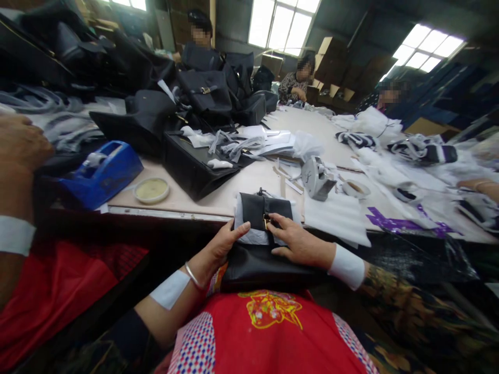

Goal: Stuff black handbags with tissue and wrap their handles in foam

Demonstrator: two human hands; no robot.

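Note:
A small black leather bag (265, 262) with white tissue paper (250, 237) under its raised flap (251, 210) rests on my lap against the table edge. My left hand (223, 243) grips the bag's left side, its thumb stretched over the tissue and its other fingers mostly hidden. With bent fingers, my right hand (298, 240) pinches at the strap by the gold buckle (266, 222) on the flap. The strap's lower part hangs down over the bag's front.
A blue tape dispenser (105, 174), a round tin (151, 190) and a large black bag (195, 163) stand at left. A grey tape dispenser (317, 179) and white foam sheet (335, 215) lie at right. Black bags pile up behind. A neighbour's hand (23, 140) is at far left.

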